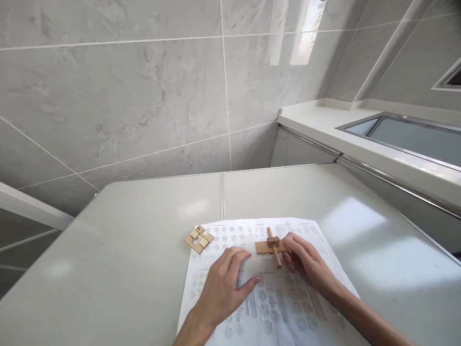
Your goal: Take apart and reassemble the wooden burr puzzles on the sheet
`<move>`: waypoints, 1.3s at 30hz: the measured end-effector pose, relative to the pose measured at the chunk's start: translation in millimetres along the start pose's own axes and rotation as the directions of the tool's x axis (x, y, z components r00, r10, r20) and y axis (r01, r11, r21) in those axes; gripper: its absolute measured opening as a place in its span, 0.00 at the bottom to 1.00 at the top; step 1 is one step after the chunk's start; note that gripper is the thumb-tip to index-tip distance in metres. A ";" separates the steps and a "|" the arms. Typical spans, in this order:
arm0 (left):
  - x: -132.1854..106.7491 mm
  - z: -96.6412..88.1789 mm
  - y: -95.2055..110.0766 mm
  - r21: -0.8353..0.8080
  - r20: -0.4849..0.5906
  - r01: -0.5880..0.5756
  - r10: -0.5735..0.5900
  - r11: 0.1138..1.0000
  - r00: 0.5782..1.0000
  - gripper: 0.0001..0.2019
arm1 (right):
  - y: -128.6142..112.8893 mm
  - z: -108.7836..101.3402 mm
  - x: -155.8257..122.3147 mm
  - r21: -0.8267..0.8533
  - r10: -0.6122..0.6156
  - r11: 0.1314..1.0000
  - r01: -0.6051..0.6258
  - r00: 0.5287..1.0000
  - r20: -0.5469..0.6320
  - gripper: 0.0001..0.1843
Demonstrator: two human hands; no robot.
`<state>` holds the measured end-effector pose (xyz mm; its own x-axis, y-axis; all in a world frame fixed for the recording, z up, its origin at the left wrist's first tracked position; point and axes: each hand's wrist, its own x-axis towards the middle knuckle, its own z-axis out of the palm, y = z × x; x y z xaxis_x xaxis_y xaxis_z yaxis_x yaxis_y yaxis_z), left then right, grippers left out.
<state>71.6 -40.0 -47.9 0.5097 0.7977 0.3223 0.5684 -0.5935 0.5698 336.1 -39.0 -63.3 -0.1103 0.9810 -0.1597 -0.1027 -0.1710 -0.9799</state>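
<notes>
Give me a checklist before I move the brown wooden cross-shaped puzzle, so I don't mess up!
1. Right hand grips the brown wooden cross-shaped puzzle: ok.
2. Left hand free: ok, fingers apart from the puzzle.
3. White printed paper sheet under the work: ok.
4. Flat tan wooden pieces clear of both hands: ok, by the sheet's upper-left corner.
5. Puzzle's joints fully seated: cannot tell, too small.

The left hand [224, 282] and right hand [307, 260] are bare, slender-fingered, with slim bare forearms [363, 314].
</notes>
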 end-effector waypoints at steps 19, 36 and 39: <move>12.5 -3.5 17.1 -0.417 0.187 0.510 -0.479 0.752 0.858 0.18 | -0.8 19.2 -9.7 -0.068 -0.038 0.996 0.055 0.970 0.240 0.22; 2.9 7.9 6.9 -0.332 0.171 0.259 -0.212 0.907 0.962 0.48 | 2.5 28.0 -16.4 0.002 0.119 0.992 -0.123 0.963 0.242 0.22; 3.3 9.1 4.5 -0.317 0.141 0.241 -0.206 0.917 0.968 0.50 | 3.6 28.1 -15.9 -0.022 0.118 0.993 -0.116 0.968 0.222 0.22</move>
<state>81.8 -41.0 -51.1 0.4679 0.8794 0.0879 0.4401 -0.3181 0.8397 309.7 -57.8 -60.9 -0.3382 0.9089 -0.2440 -0.0673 -0.2820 -0.9571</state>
